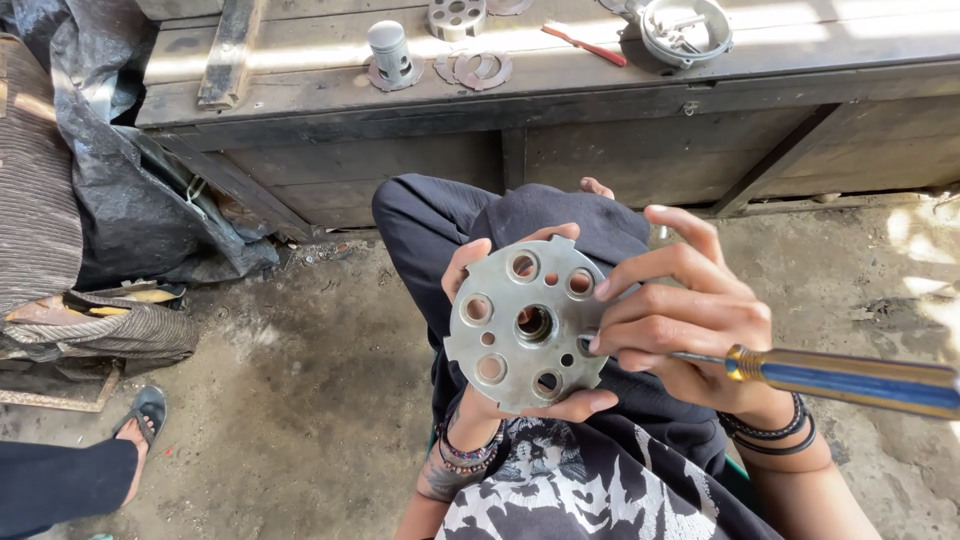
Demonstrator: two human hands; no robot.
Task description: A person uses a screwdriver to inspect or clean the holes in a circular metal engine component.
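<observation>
A round grey metal plate with several holes and a notched rim is held up in front of my lap. My left hand grips it from behind, thumb at the lower edge and fingertips at the upper left rim. My right hand holds a screwdriver with a blue and gold handle; its shaft points left toward the plate's right side, and the tip is hidden behind my fingers. My right fingertips rest against the plate's right edge.
A wooden workbench stands ahead with a metal cylinder part, ring plates, a red-handled tool and a round metal housing. Black plastic sheeting lies at left. Another person's sandalled foot is at lower left.
</observation>
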